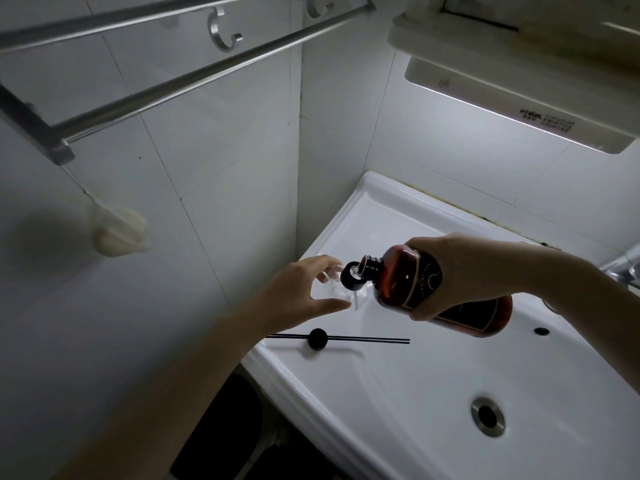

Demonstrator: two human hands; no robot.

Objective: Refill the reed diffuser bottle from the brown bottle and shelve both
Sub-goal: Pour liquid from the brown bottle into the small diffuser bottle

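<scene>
On the sink's back-left corner, our left hand (304, 289) cups the clear diffuser bottle (341, 289), thumb below and fingers curled over its far side, so the glass stands steadied on the white sink ledge (349, 223). Its black ring collar (351, 277) sits at the mouth, and the neck of the brown bottle (450, 292) is tipped right against it. Our right hand (460, 271) wraps fully round that amber body, fingers closed on it, base raised toward the tap side. Whether liquid is flowing we cannot tell.

To pour well, we judge it best to keep the brown neck resting just over the ring, tilt slowly, and watch the level through the clear glass, since that opening looks narrow and spills would run into the basin. Just in front, the black reeds with their ball stopper (317, 338) lie on the ledge, waiting.
</scene>
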